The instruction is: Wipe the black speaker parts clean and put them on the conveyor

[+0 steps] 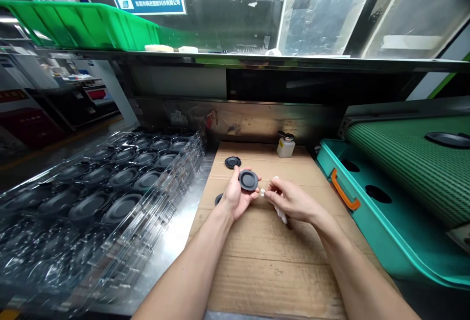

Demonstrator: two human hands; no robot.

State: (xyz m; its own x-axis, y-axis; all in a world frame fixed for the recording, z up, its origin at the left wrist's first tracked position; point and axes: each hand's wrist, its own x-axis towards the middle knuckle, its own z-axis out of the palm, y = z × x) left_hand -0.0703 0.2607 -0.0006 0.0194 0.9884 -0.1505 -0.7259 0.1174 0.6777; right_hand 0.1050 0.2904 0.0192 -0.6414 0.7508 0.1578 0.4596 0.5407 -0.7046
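Observation:
My left hand (237, 195) holds a round black plastic lid (248, 180) with a recessed centre, its face turned up towards me. Close on its right, my right hand (288, 198) is closed on a white cloth (281, 213), part of which sticks out at the fingertips and hangs below the palm. A small gap parts the cloth from the lid. Behind my left hand, another black lid (232, 162) lies on the cardboard sheet (271, 271). A further dark disc (218, 199) shows only partly beside my left wrist.
Stacked clear trays (165, 217) of black lids stand at left. A white dispenser bottle (286, 145) sits at the cardboard's back. At right, a teal bin (396, 232) with an orange handle (344, 191) holds black lids beside a green conveyor belt (411, 158). A green crate (84, 26) rests on the shelf.

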